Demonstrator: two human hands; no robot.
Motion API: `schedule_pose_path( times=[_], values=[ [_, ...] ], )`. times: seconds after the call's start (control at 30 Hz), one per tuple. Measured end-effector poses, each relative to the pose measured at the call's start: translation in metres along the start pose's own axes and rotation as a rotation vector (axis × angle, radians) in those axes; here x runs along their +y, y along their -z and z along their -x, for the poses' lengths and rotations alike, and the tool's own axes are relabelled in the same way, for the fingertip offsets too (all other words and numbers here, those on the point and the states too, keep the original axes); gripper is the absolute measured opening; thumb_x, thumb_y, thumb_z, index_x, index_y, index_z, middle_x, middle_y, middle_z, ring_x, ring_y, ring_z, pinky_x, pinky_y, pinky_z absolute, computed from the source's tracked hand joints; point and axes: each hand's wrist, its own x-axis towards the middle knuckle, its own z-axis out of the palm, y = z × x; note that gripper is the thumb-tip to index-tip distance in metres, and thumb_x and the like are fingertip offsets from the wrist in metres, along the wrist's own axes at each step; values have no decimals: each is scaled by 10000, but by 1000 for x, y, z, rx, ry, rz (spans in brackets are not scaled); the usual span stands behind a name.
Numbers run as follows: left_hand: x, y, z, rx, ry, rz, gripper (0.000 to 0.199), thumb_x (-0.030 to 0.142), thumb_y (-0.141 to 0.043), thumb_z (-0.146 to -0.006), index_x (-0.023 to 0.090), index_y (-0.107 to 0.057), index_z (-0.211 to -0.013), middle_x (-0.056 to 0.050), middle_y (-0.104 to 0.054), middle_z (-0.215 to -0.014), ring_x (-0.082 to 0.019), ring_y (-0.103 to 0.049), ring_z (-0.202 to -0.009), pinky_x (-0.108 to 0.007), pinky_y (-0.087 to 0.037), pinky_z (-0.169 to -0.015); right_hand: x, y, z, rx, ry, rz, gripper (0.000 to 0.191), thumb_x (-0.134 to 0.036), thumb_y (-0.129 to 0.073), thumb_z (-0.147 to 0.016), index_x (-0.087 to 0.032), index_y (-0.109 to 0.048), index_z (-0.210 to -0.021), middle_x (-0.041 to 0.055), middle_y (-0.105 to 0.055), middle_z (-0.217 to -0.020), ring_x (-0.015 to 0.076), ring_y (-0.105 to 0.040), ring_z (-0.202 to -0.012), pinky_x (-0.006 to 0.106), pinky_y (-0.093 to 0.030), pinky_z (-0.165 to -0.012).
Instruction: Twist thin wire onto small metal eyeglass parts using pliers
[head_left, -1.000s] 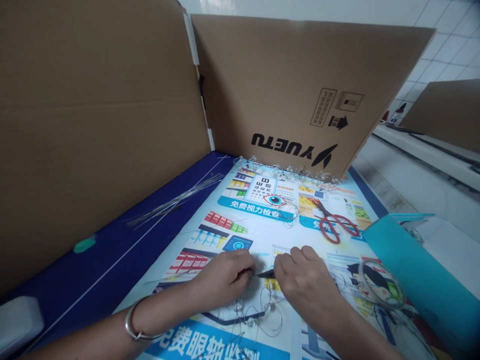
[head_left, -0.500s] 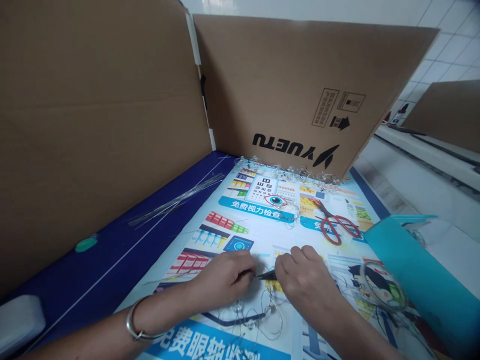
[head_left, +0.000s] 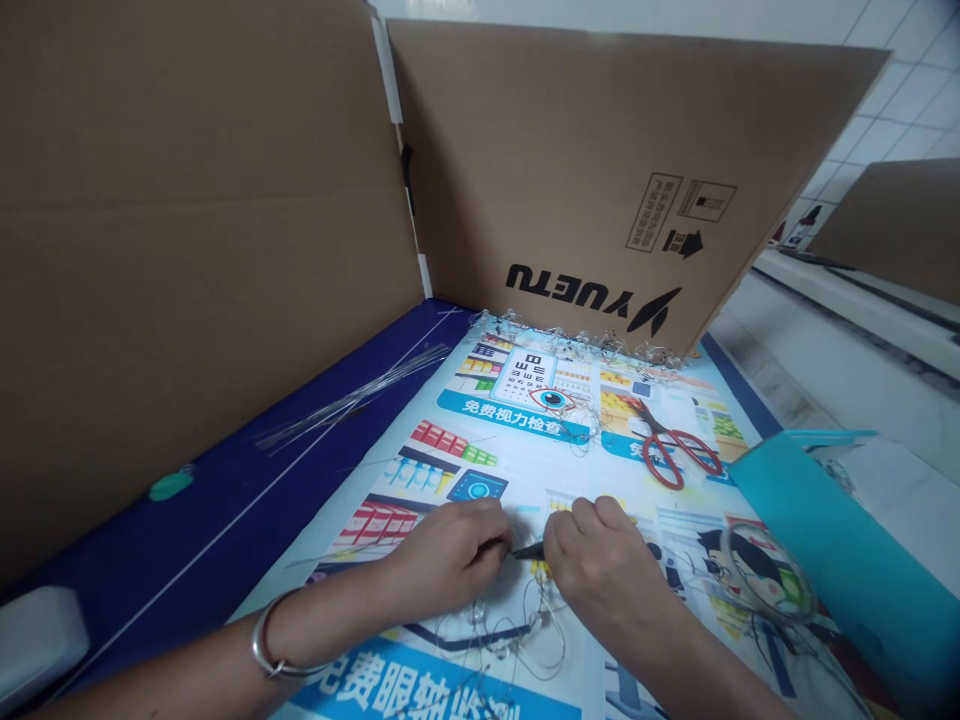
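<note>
My right hand [head_left: 600,560] is wrapped round a tool whose dark pointed jaws, like those of pliers [head_left: 529,551], stick out to the left. Its handles are hidden in the fist. Facing it, my left hand [head_left: 457,550] is closed in a pinch close to the jaw tips. A thin wire [head_left: 546,620] with small clear beads [head_left: 480,608] loops down below both hands onto the printed sheet [head_left: 517,480]. Whether the left fingers hold this wire directly is hard to see, though a thin strand [head_left: 337,553] runs out behind that hand.
Red-handled scissors [head_left: 679,455] lie beyond my right hand. Straight wires [head_left: 360,395] rest on the blue surface at left. Beaded wire pieces [head_left: 577,345] line the foot of the cardboard wall [head_left: 600,150]. A wire coil [head_left: 769,575] and a turquoise box [head_left: 840,560] sit at right.
My right hand and the pliers have shifted very slightly left and down, with the hand turned a little. My left hand stays in its place.
</note>
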Motion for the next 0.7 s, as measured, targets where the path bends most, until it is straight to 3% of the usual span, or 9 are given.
schedule_pose_path(
  times=[0.7],
  values=[
    [0,3,0,-50,12,10,199,82,-405,-761,177,-574,-806,-21,-560,-764,-142,-518,-713,-234,-394,-648,1,9,2,-36,-32,6,124,-53,-490,-714,-171,-507,-681,34,-482,-621,186,-409,-593,351,-242,-577]
  ],
)
